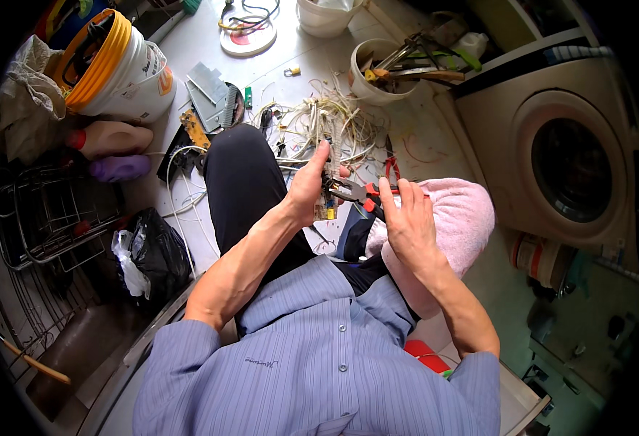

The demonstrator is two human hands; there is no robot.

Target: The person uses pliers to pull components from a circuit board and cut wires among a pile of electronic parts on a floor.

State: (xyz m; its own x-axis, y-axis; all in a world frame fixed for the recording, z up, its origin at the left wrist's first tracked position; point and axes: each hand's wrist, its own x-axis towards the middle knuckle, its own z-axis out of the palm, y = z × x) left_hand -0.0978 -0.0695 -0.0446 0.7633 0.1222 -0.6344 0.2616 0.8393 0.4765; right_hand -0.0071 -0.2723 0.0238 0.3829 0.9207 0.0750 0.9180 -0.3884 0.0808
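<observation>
My left hand [307, 187] is closed around a long, narrow electronic part [326, 211], which looks like a circuit board with small components and a yellow piece at its near end. Pliers [350, 191] with red and black handles are gripped in my right hand [411, 227]. Their jaws touch or nearly touch the part's right side, close to my left fingers; the exact bite is too small to make out. Just beyond my right hand lies a second red-handled hand tool [391, 163] with a dark pointed tip. A tangle of pale wires [345, 123] spreads over the floor past my hands.
A pink towel [461, 218] covers my right knee. Metal plates [212, 98] lie beyond my left knee. A white tool bucket [367, 83] stands far right, and a white bucket with yellow rims [134, 91] far left. A washing machine [512, 109] is at right, a black plastic bag [160, 251] at left.
</observation>
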